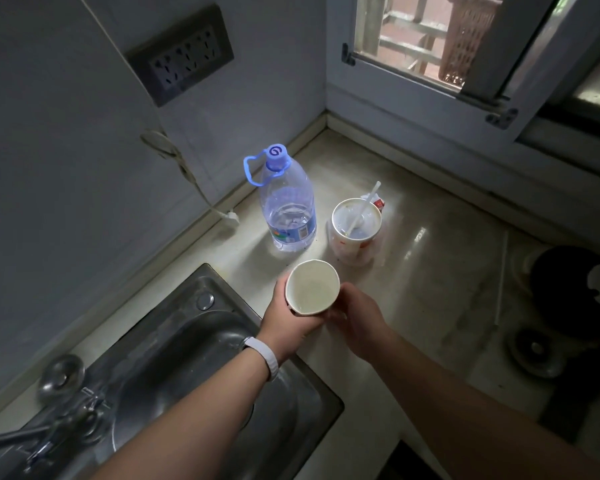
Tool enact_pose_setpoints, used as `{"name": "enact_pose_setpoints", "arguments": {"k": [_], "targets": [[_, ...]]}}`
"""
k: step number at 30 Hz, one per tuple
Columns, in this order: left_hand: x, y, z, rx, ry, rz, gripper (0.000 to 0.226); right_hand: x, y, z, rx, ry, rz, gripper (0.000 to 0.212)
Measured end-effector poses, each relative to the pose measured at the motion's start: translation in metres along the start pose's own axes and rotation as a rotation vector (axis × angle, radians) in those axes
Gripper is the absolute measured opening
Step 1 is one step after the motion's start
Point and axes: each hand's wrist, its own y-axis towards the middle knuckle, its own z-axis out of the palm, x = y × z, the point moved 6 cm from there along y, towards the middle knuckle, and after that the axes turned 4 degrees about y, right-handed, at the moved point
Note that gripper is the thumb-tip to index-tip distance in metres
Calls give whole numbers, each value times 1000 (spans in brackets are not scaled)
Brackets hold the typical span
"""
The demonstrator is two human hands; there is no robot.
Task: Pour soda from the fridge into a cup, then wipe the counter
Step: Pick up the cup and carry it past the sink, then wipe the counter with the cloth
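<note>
A white paper cup [312,287] is held just above the pale counter [430,271], beside the sink's right edge. Its inside looks empty and its rim is slightly squeezed. My left hand [286,318] grips the cup's left side; a white band sits on that wrist. My right hand [355,315] holds the cup's right side. No soda container is in view.
A large clear water bottle [288,202] with a blue cap and handle stands behind the cup. To its right sits a used paper cup [355,226] holding a straw. A steel sink [194,368] and tap [59,410] lie left; a gas stove [575,306] lies right.
</note>
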Motion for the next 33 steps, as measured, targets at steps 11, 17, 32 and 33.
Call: {"name": "enact_pose_setpoints", "arguments": {"k": [11,17,32,33], "targets": [[-2,-21,-6,66,107,-73,87,-6,-10,-9,-61,-73,-6,17],[0,-75,-50,76,321,-54,73,-16,-42,-22,-132,-281,-36,16],[84,-277,-221,-179,851,-30,51,-116,-215,97,481,-1774,-667,27],[90,-291,-227,-190,846,-45,51,-127,-221,100,507,-1814,-689,28]]}}
